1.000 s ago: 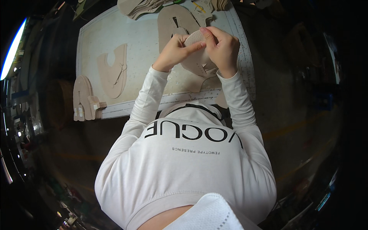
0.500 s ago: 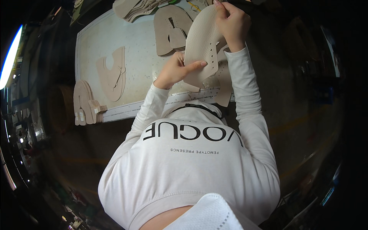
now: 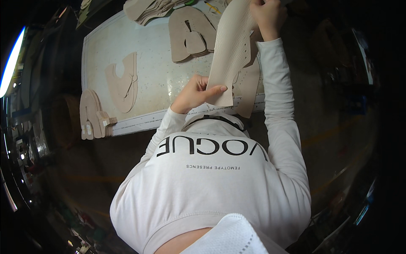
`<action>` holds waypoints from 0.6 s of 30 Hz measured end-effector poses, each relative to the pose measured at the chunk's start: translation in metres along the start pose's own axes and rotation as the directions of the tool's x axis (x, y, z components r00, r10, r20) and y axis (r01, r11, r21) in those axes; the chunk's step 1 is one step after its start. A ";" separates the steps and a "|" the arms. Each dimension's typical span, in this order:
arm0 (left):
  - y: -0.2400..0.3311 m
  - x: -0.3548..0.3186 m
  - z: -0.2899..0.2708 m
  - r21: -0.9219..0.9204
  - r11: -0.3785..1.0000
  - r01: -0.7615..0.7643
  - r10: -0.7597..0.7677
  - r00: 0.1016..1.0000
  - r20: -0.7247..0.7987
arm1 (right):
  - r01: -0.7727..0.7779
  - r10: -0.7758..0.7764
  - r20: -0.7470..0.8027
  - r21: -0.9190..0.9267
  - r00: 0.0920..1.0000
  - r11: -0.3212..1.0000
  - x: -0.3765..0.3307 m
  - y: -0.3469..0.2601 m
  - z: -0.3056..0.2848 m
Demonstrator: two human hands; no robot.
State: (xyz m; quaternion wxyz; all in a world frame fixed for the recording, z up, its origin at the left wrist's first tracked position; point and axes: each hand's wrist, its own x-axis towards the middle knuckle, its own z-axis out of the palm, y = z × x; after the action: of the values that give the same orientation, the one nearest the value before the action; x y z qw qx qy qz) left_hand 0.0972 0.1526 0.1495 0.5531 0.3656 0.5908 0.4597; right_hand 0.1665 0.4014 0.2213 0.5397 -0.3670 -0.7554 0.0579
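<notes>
A cream leather piece (image 3: 230, 46) with a pebbled grain and a row of punched holes stretches between my two hands above the table's front right part. My left hand (image 3: 196, 94) pinches its lower near end, thumb on top. Its far end is gripped by my right hand (image 3: 270, 19), higher up at the right; those fingertips are partly cut off by the picture's top. Beneath and to the right, another beige leather piece (image 3: 249, 91) with holes hangs over the table's front edge.
The pale table (image 3: 158, 84) carries a stack of arched beige pieces (image 3: 179, 29) at the back. A U-shaped piece (image 3: 130, 91) lies at the left. More stacked pieces (image 3: 90, 106) sit at the left front corner, others (image 3: 146, 10) at the far edge, beside a yellow-handled tool (image 3: 211, 6).
The leather piece has been drawn out longer and straighter. My right hand has moved up and right, while my left hand has come slightly nearer to me; both keep hold.
</notes>
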 end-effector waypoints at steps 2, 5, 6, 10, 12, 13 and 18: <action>-0.001 -0.003 0.000 -0.013 1.000 0.001 -0.001 0.999 0.038 | 0.005 -0.006 -0.018 -0.023 1.000 1.000 0.004 0.004 -0.002; 0.000 -0.006 0.005 -0.103 0.995 -0.009 0.019 0.995 0.098 | -0.019 0.018 -0.016 -0.042 1.000 0.999 0.010 0.010 -0.006; 0.000 -0.007 0.007 -0.136 0.991 0.010 0.005 0.994 0.107 | -0.031 0.031 -0.010 -0.046 0.999 0.998 0.011 0.012 -0.008; -0.011 -0.001 0.003 -0.196 0.980 0.030 0.012 0.978 0.208 | -0.007 0.006 0.015 0.014 1.000 1.000 0.019 0.012 -0.025; -0.027 0.007 -0.007 -0.115 0.991 0.069 -0.037 0.966 0.254 | -0.001 -0.009 0.091 0.103 0.996 0.995 0.023 0.010 -0.042; -0.037 0.012 -0.012 -0.097 0.993 0.061 -0.031 0.958 0.284 | 0.057 -0.070 0.064 0.184 0.995 0.981 0.023 0.008 -0.050; -0.097 0.046 -0.027 0.197 0.980 -0.016 0.051 0.983 -0.174 | 0.075 -0.198 0.244 0.435 0.949 0.897 0.007 0.005 -0.099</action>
State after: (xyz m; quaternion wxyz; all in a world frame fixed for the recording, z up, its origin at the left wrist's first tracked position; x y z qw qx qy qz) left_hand 0.0726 0.1618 0.0422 0.4516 0.3853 0.6738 0.4400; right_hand 0.2529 0.3789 0.2648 0.4956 -0.1756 -0.8182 0.2326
